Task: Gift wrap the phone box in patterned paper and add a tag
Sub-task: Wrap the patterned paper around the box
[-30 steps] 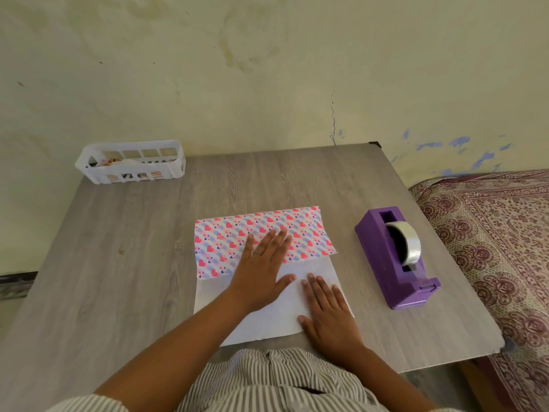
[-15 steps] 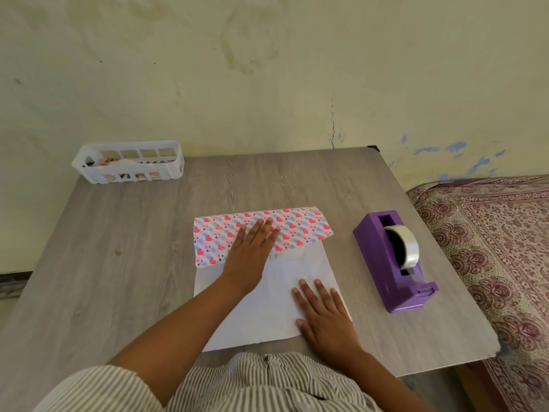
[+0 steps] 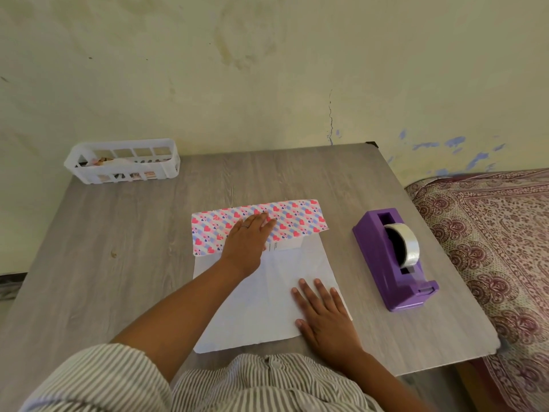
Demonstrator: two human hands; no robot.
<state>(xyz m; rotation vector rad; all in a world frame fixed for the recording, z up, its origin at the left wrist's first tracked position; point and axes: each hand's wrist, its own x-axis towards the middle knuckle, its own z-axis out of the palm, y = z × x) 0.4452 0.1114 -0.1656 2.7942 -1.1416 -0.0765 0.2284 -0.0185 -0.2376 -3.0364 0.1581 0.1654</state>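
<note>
1. Left hand [image 3: 248, 243] – fingers straight, pressing the heart-patterned flap [image 3: 297, 220] over the phone box [image 3: 286, 246]
2. Right hand [image 3: 325, 313] – flat on the paper's white side [image 3: 255, 307], mid-table [image 3: 133, 263]

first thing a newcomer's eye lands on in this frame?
The heart-patterned paper folded over mid-table, with the left hand pressed flat on the fold and a sliver of the white box showing beneath its edge. The right hand lies flat on the paper's white underside nearer the person. Next, the purple tape dispenser to the right, and a white basket at the far left corner.
</note>
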